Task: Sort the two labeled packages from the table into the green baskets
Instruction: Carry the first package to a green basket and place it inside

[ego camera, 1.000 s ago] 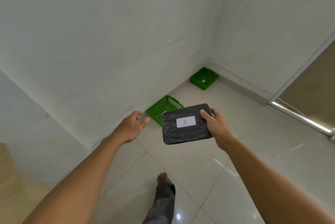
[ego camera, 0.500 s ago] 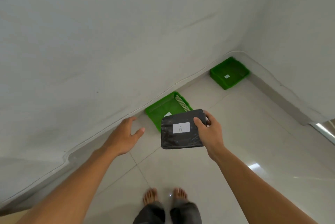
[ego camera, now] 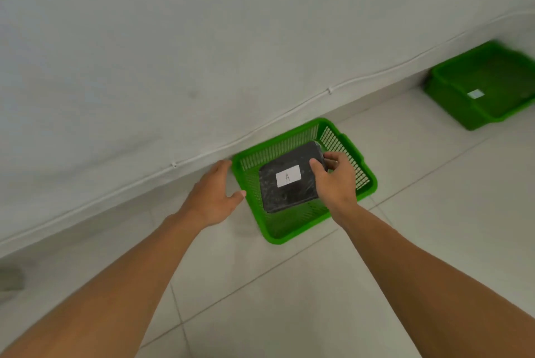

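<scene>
A black wrapped package (ego camera: 285,184) with a white label marked "A" is held over the inside of the near green basket (ego camera: 292,227), which stands on the floor against the wall. My right hand (ego camera: 335,181) grips the package's right edge, thumb on top. My left hand (ego camera: 214,195) hovers with fingers apart just left of that basket's rim, holding nothing. A second green basket (ego camera: 451,97) with a small white label on its bottom stands at the far right by the wall.
A white wall fills the upper view, with a thin white cable (ego camera: 260,126) clipped along its base. The floor (ego camera: 289,299) is pale glossy tile.
I have come closer and bent down to the near basket. The package has moved from in front of the basket to over its inside, still in my right hand.
</scene>
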Demonstrator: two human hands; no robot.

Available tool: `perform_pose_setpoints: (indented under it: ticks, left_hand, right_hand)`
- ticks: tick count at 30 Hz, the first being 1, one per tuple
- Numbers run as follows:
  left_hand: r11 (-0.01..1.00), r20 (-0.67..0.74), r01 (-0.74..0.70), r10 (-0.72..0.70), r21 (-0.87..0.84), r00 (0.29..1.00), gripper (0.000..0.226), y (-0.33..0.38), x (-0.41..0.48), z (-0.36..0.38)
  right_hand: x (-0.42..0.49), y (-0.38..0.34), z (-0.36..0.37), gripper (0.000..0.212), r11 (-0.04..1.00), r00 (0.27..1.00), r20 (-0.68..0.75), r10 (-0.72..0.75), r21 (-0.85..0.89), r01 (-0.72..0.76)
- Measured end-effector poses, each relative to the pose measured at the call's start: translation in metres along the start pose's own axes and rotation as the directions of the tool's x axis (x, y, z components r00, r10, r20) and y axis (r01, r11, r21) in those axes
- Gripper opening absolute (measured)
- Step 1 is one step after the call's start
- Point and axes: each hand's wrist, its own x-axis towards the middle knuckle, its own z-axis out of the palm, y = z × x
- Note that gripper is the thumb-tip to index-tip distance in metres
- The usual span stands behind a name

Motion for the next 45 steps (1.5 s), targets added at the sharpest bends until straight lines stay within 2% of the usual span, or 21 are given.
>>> perform_pose_setpoints:
  ticks: [4,9,14,19,23,27,31,36,42,45]
  left_hand:
    - [0.999,-0.021,-0.031,0.031,-0.016,0.999,0.088,-0.046,0.058,0.053]
    - [1.0,-0.063,-0.017,0.016,-0.013,0.998,0.081,-0.081,0.086,0.092]
    - [0.993,-0.042,0.008,-0.013,-0.118,0.999,0.083,-0.094,0.084,0.106]
    - [0.99,-0.042,-0.029,0.023,-0.138,0.999,0.083,-0.096,0.085,0.103]
    - [0.99,-0.031,-0.064,0.061,-0.122,0.998,0.083,-0.096,0.088,0.098]
    - [0.995,-0.026,-0.074,0.072,-0.067,0.997,0.081,-0.09,0.088,0.089]
    - [0.999,-0.015,-0.034,0.033,-0.04,0.999,0.082,-0.069,0.075,0.071]
    - [1.0,0.01,0.011,-0.011,-0.026,1.0,0.08,-0.017,0.026,0.015]
    - [0.992,0.006,0.1,-0.099,-0.079,0.995,0.078,0.078,-0.075,-0.104]
    - [0.983,-0.049,0.126,-0.134,-0.132,0.99,0.077,0.132,-0.135,-0.179]
  right_hand:
    - [0.06,0.058,0.049,0.024,0.999,0.999,0.018,-0.045,0.005,0.045]
    - [0.109,0.101,0.095,0.029,0.998,0.998,0.03,-0.058,-0.01,0.058]
    - [0.122,0.125,0.11,0.044,0.965,0.991,0.042,-0.126,-0.226,0.132]
    - [0.127,0.128,0.111,0.063,0.777,0.972,0.078,-0.221,-0.589,0.223]
    - [0.128,0.122,0.119,0.071,0.746,0.979,0.111,-0.172,-0.634,0.203]
    - [0.11,0.109,0.121,0.072,0.664,0.967,0.151,-0.206,-0.704,0.251]
    - [0.087,0.081,0.107,0.063,0.627,0.953,0.21,-0.218,-0.718,0.302]
    - [0.037,0.016,0.059,0.059,0.64,0.931,0.309,-0.193,-0.68,0.358]
    - [-0.051,-0.121,-0.023,0.053,0.673,0.89,0.419,-0.182,-0.606,0.423]
    - [-0.11,-0.208,-0.056,0.051,0.693,0.865,0.46,-0.201,-0.557,0.457]
